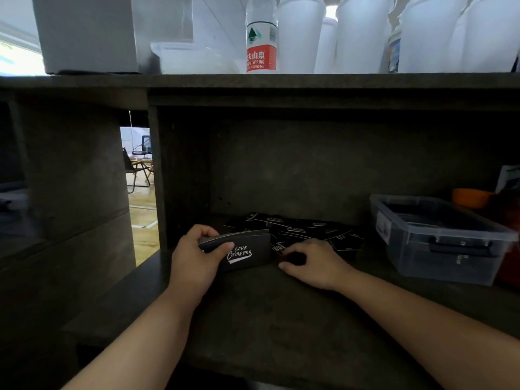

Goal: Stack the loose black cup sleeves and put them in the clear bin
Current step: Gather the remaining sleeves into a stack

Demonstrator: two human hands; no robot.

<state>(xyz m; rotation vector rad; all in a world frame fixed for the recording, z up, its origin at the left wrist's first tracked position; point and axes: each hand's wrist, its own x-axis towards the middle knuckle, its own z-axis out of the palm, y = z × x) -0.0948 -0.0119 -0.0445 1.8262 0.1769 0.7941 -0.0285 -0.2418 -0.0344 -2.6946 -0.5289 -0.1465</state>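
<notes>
Left hand fingers clamp the gathered stack upright on the shelf; right hand fingers curl onto loose sleeves, pinch unclear; risk: stack fans out if the grip slackens while adding more; clear bin waits by the shelf's right edge.

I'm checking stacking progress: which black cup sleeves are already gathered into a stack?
The stack of sleeves gripped in the left hand, standing on edge and showing the "Club Camping" print. The loose sleeves lie scattered flat behind the right hand.

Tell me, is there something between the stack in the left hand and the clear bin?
Only the right hand, resting on the loose sleeves, lies between the stack and the clear bin. The bin has no lid.
</notes>
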